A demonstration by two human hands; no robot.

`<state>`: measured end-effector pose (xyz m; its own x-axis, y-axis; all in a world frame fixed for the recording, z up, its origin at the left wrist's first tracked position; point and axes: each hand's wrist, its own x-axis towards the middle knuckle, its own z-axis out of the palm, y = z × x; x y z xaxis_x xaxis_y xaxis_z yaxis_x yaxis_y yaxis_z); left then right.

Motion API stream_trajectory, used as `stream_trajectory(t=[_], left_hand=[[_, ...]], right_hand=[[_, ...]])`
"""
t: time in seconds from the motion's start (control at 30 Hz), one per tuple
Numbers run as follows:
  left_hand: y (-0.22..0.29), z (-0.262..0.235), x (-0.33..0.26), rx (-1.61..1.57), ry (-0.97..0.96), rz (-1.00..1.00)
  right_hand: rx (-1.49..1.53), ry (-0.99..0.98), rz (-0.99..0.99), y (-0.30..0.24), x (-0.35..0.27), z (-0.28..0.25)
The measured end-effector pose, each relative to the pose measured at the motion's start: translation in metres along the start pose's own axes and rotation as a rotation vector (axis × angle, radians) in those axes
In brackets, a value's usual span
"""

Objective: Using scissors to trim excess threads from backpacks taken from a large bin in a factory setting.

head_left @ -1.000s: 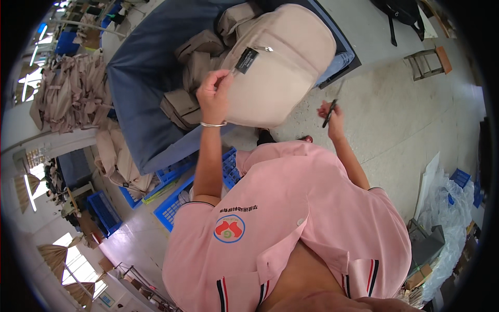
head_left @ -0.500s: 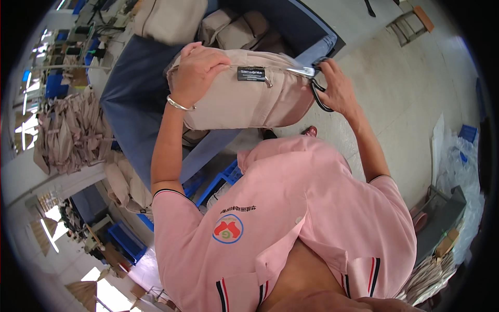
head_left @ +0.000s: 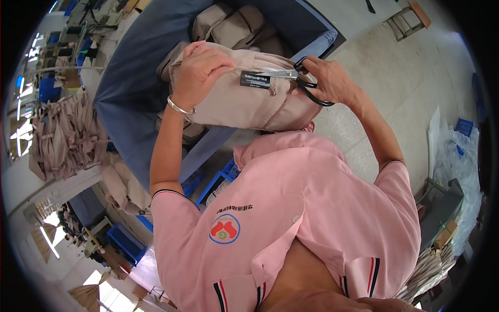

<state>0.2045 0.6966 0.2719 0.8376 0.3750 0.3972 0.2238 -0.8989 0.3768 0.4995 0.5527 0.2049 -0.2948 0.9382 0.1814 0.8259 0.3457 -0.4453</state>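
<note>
A beige fabric bag (head_left: 223, 108) with a black label (head_left: 254, 80) lies across the rim of a large blue bin. My left hand (head_left: 200, 73) is closed on the bag's upper left edge, thumb and fingers pinched together at the seam. My right hand (head_left: 332, 82) grips black-handled scissors (head_left: 287, 74) at the bag's right side. Their metal blades point left along the top seam, just over the label's upper edge. Whether the blades are parted is too fine to tell. A small metal zip puller (head_left: 272, 91) hangs beside the label.
The blue bin (head_left: 125, 88) holds more beige bags (head_left: 228, 28). Beige fabric pieces (head_left: 67, 130) hang at the left. A blue crate (head_left: 215, 182) stands below the bin. A wooden-topped stool (head_left: 410, 21) is far right, and clear plastic sheeting (head_left: 455, 161) lies at the right.
The scissors have moved left from the bag's right end to above the label, my right hand with them. My left hand stays on the bag's left edge. A bag beyond it has left my grasp area.
</note>
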Motion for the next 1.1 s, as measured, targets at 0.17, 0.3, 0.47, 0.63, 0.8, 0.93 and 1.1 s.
stream_trajectory(t=[0.17, 0.3, 0.47, 0.63, 0.8, 0.93, 1.1], left_hand=[[-0.005, 0.003, -0.005, 0.017, 0.005, -0.037], [-0.005, 0.004, -0.006, 0.021, -0.001, -0.055], [-0.004, 0.000, -0.005, 0.061, 0.061, -0.067], [0.003, -0.033, 0.004, 0.182, 0.275, -0.175], [0.051, -0.004, -0.003, 0.172, 0.216, -0.281], [0.074, 0.117, -0.036, -0.136, 0.037, -0.388], [0.098, 0.193, -0.052, -0.265, 0.071, -0.524]], right_hand=[[0.080, -0.047, 0.057, -0.002, -0.001, 0.007], [0.088, -0.054, 0.039, -0.003, 0.000, 0.006], [0.204, 0.051, 0.146, 0.011, -0.005, 0.010], [0.559, 0.593, 0.585, 0.034, -0.024, 0.004], [0.770, 0.577, 0.750, 0.034, -0.047, 0.002], [1.057, 0.634, 0.867, 0.029, -0.053, 0.038], [1.197, 0.593, 1.017, 0.029, -0.078, 0.068]])
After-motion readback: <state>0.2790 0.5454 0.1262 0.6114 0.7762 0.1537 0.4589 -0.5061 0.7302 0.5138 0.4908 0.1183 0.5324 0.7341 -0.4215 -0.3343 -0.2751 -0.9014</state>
